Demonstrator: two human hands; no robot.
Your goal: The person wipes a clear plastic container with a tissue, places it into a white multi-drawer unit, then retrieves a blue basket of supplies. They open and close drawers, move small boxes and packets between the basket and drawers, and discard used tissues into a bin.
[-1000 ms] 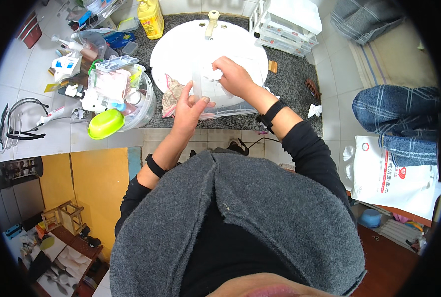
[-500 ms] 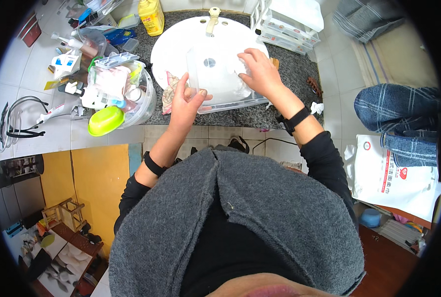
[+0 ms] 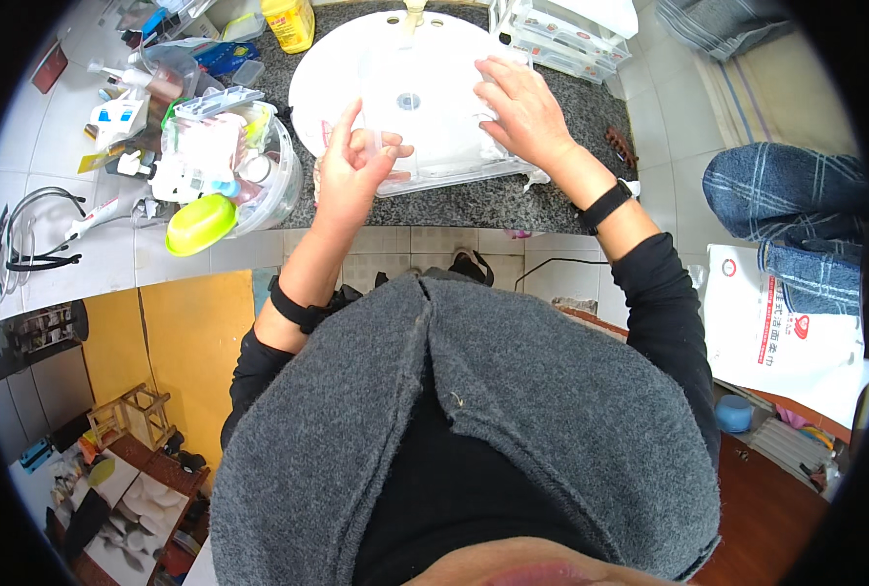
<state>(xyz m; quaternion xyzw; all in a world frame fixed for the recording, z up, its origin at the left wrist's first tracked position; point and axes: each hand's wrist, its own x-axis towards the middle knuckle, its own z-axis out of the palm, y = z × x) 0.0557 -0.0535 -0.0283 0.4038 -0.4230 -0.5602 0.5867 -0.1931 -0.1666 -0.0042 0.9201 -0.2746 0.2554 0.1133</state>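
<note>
L hand [image 3: 350, 176] pinches the L side of a clear rectangular plastic box [image 3: 454, 179], index finger up, prob. to steady it. R hand [image 3: 532, 117] is half-curled, palm down, over crumpled white tissue [image 3: 491, 148] at the box's R side; can't tell if it's gripping or just pressing. Box is over the front of the white oval ceramic sink [image 3: 322, 73], near edge above the grey speckled stone tabletop [image 3: 425, 208], prob. for support. Further L: full round clear plastic tub [image 3: 286, 186] w/ lime-green oval dish [image 3: 201, 225] beside it.

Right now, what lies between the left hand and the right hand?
In the head view, a clear plastic container lies between the left hand and the right hand, with the white sink and its drain visible beyond.
</note>
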